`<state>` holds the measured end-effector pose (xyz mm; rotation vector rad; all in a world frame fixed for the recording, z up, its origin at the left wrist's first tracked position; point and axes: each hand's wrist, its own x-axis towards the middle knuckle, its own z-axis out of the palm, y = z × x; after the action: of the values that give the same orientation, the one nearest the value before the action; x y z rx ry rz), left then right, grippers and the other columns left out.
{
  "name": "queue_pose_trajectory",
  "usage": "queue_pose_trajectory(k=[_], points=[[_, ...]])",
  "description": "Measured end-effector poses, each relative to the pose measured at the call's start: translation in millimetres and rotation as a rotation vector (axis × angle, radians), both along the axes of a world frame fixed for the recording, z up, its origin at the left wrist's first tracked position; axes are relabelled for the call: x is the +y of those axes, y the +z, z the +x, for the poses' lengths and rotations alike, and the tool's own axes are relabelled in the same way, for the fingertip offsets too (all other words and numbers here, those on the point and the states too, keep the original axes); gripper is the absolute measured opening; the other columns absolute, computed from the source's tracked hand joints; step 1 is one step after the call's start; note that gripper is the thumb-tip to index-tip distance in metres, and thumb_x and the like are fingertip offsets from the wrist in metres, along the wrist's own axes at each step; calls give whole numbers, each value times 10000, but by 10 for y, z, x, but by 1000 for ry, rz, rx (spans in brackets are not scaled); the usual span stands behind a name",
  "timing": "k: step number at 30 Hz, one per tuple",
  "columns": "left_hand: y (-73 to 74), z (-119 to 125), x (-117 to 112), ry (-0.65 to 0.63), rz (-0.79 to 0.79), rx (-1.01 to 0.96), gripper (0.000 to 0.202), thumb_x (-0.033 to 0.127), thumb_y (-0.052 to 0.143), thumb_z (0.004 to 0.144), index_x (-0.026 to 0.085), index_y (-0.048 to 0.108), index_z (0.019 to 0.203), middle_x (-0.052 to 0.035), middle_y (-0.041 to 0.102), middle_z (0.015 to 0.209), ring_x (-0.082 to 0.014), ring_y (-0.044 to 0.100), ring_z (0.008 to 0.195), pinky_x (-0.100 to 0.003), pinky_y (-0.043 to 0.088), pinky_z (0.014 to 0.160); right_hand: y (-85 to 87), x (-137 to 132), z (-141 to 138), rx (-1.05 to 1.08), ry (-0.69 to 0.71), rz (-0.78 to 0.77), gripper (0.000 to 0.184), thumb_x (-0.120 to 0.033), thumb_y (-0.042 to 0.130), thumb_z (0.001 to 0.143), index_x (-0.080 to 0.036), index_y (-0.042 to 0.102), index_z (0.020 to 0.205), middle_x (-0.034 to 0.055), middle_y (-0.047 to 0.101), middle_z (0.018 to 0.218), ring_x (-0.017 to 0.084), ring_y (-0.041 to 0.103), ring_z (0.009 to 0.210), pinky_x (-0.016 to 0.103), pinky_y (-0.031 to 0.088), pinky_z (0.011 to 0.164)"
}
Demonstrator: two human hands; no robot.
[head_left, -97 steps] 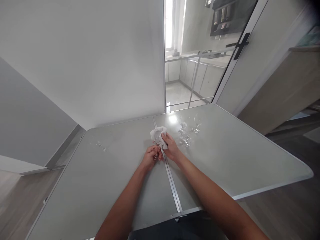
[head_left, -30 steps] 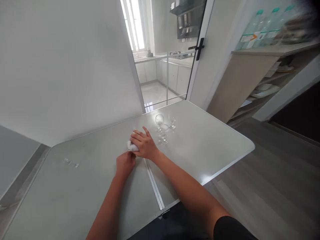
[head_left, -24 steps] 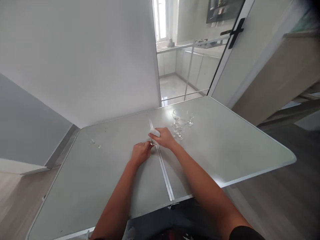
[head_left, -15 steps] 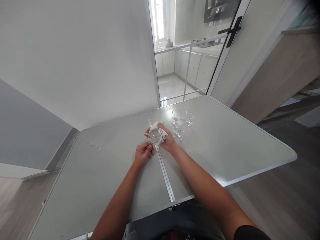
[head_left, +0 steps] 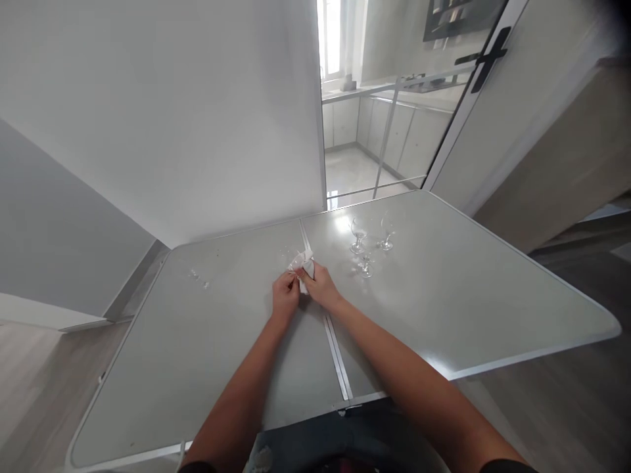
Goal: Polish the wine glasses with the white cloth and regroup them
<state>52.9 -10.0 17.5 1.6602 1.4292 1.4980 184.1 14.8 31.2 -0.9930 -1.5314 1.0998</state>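
My left hand (head_left: 284, 297) and my right hand (head_left: 320, 288) meet over the middle seam of a grey folding table (head_left: 207, 368). Between them is a small clear stemmed glass (head_left: 296, 265), mostly hidden by my fingers. My left hand pinches it low down. My right hand presses a white cloth (head_left: 307, 266) against its bowl. Three more clear stemmed glasses (head_left: 367, 246) stand upright together just beyond my right hand.
A small clear glass item (head_left: 198, 278) lies on the table's left half. A white wall stands behind the table. A glass door with a black handle (head_left: 486, 58) opens onto a kitchen at the back right. A wooden shelf unit (head_left: 557, 151) is to the right.
The cloth was spread over the glass half a second ago; now it is bunched small between my fingers. My left hand has moved up closer to the right one. The view shifted slightly.
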Motion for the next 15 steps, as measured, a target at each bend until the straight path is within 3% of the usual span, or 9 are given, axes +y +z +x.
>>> queue_pose_trajectory(k=[6,9,12,15], points=[[-117,-105,53,129,-108,-227,320,347,701,804,179,520,600,33,485,583,-107,411,567,-230,335,552,2,-46,-28,141,211,-129,517,-692,533,899,-186,626,948,20,631,850,175,556,811,281,453,763],[-134,-122,129,157,-62,-393,302,278,816,693,192,538,775,38,582,727,-94,515,646,-198,410,622,-7,-25,-44,336,291,-291,588,-754,493,882,-186,643,899,38,639,842,181,572,819,284,468,758],[-67,-77,138,-52,-113,-647,515,283,867,653,237,600,1091,-45,699,1090,-158,668,931,-262,507,825,-22,5,-61,426,372,-374,558,-721,658,795,-182,659,940,38,662,869,178,587,836,279,472,766],[43,-44,72,-278,-216,-816,624,327,837,704,236,615,1280,-127,631,1373,-254,639,1196,-348,498,995,-54,17,-68,418,337,-408,552,-659,773,720,-179,658,967,25,675,878,161,587,810,272,467,753]])
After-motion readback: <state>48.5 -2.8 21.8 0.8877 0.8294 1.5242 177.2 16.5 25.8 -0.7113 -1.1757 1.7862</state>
